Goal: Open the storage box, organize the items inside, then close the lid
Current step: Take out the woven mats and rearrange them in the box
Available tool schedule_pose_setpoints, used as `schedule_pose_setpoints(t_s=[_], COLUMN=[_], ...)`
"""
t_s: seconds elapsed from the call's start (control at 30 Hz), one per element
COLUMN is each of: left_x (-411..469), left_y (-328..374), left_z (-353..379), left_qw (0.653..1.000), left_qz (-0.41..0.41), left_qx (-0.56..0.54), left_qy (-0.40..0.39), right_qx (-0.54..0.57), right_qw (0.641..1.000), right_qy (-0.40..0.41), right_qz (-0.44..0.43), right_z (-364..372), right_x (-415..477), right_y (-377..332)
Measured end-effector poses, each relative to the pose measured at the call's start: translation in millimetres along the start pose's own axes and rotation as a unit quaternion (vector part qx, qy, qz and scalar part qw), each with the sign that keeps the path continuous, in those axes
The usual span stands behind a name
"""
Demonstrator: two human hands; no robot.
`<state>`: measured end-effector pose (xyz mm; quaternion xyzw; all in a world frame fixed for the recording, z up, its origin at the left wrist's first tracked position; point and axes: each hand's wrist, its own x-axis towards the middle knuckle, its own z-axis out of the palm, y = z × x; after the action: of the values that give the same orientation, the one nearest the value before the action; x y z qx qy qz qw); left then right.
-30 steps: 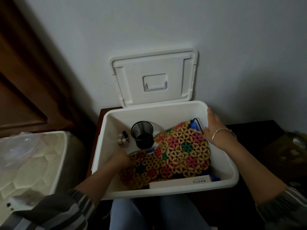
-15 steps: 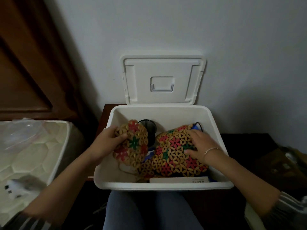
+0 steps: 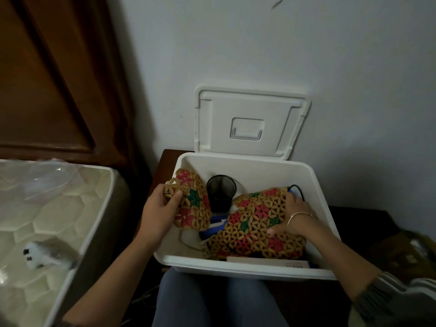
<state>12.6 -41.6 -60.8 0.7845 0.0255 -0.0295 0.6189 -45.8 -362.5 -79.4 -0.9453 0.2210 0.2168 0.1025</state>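
The white storage box (image 3: 320, 201) stands open on a dark stand, its lid (image 3: 250, 119) leaning upright against the wall. My left hand (image 3: 160, 211) grips a small flower-patterned woven mat (image 3: 192, 201), held upright at the box's left side. My right hand (image 3: 291, 214) grasps the right edge of a larger woven mat (image 3: 254, 225) lying tilted over other items. A black mesh cup (image 3: 221, 192) stands between the two mats. A blue item (image 3: 215, 227) shows under the mats, and a white flat carton (image 3: 269, 261) lies along the front wall.
A quilted mattress (image 3: 47, 220) under clear plastic lies at the left with a small white and grey toy (image 3: 44, 256) on it. A brown wooden headboard (image 3: 59, 79) rises behind it. My knees in blue jeans (image 3: 212, 303) sit below the box. A dark cluttered surface (image 3: 401, 251) is at the right.
My left hand has lifted the small mat out of the pile to the box's left side. My right hand moved from the rim onto the large mat and took hold of its edge.
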Motion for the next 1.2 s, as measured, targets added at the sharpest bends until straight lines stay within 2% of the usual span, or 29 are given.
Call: schedule_pose_setpoints(t_s=[0.1, 0.2, 0.33, 0.53, 0.7, 0.8, 0.9, 0.97, 1.03, 1.1, 1.17, 1.2], left_x=[0, -2, -3, -5, -9, -9, -9, -9, -9, -12, -18, -22], left_y=[-2, -6, -9, -10, -7, -4, -1, 2, 7, 10, 12, 12], left_z=[0, -1, 0, 0, -1, -1, -2, -2, -1, 6, 19, 26], left_qw=[1.0, 0.999, 0.998, 0.997, 0.997, 0.998, 0.998, 0.998, 0.996, 0.988, 0.973, 0.962], left_qz=[0.012, 0.03, 0.054, 0.072, 0.074, 0.067, 0.056, 0.041, 0.016, -0.019, -0.071, -0.098], left_qx=[0.014, 0.022, 0.033, 0.037, 0.025, 0.015, -0.004, -0.03, -0.078, -0.137, -0.194, -0.222], left_qy=[0.005, -0.001, -0.003, -0.01, -0.013, -0.016, -0.019, -0.026, -0.04, -0.064, -0.1, -0.121], right_qx=[-0.047, -0.038, 0.034, 0.024, 0.019, 0.122, 0.236, 0.298, 0.399, 0.548, 0.682, 0.724], right_qw=[0.998, 0.998, 0.999, 0.998, 0.999, 0.992, 0.968, 0.943, 0.894, 0.805, 0.7, 0.661], right_qy=[0.03, 0.054, 0.01, -0.052, -0.016, 0.008, 0.037, 0.097, 0.165, 0.174, 0.111, 0.077], right_qz=[0.0, -0.009, -0.004, 0.038, 0.037, -0.005, -0.078, -0.109, -0.12, -0.146, -0.179, -0.184], right_z=[1, 3, 0, -11, -18, -25, -31, -37, -46, -54, -57, -55], right_x=[-1, -4, -8, -12, -17, -24, -43, -56, -67, -75, -80, -81], right_y=[-7, -8, -2, -2, -5, 3, 10, 13, 12, 8, -3, -11])
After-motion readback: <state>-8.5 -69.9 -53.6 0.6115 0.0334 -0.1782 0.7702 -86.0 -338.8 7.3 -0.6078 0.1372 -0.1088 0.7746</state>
